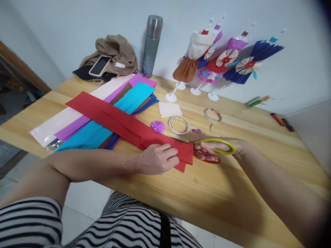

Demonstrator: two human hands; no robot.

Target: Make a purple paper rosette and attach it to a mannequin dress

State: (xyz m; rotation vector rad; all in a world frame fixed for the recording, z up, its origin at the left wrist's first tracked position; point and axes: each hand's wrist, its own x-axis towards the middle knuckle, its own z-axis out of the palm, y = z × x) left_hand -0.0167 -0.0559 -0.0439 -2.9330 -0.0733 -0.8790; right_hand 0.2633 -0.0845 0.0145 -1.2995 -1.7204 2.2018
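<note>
A long strip of red crepe paper (111, 119) lies slantwise over other coloured sheets, its right end folded in layers. My left hand (158, 159) is closed on that right end, fingers curled against the paper. In my right hand (208, 150) is a pair of scissors (219, 146) with one yellow and one red handle loop. The scissors' blades reach the paper's right end, partly hidden by it, so I cannot tell how far they are apart. A purple pleated paper rosette (158, 126) and a roll of tape (179, 124) lie just beyond the red paper.
White, purple, blue and brown crepe paper (134, 100) is stacked at left. A cap, brown cloth (116, 51) and phone (100, 65) lie behind it, beside a thermos (152, 46). Several paper-dressed figures (191, 58) on white stands line the wall. A utility knife (258, 101) lies right.
</note>
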